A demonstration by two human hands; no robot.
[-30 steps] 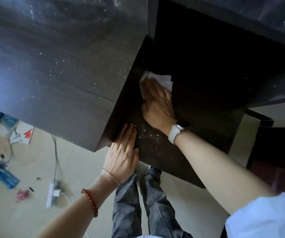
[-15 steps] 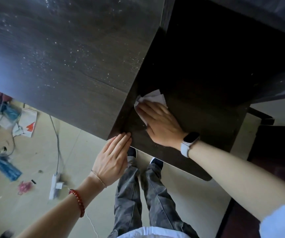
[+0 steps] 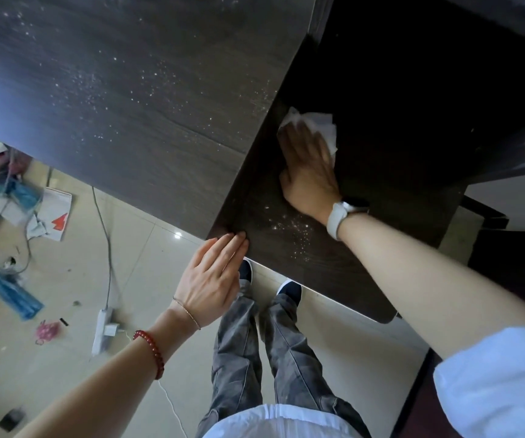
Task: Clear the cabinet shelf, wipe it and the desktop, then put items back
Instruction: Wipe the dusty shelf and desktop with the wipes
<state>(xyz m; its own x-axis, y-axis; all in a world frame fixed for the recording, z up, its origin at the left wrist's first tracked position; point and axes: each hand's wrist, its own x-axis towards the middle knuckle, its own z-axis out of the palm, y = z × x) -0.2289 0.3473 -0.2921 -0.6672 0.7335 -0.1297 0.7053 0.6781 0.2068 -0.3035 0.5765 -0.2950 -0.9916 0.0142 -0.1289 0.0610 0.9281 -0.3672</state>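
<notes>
While right hand (image 3: 310, 172) presses flat, fingers straight and together, on white wipe (image 3: 321, 128), we note wipe lies on dark cabinet shelf (image 3: 381, 153), far-left part, beside side panel. We judge wipe light, soft, limp, prone to bunching; best held under flat palm. White specks (image 3: 292, 229) remain on near shelf. Left hand (image 3: 213, 276), fingers straight, together, rests on near-left shelf corner. Dusty desktop (image 3: 128, 90) left.

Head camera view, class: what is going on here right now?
A person is wiping a dark cabinet shelf. The right hand presses a white tissue flat against the shelf, deep inside. The left hand rests open on the shelf's front corner. White dust specks remain near the front edge.
</notes>
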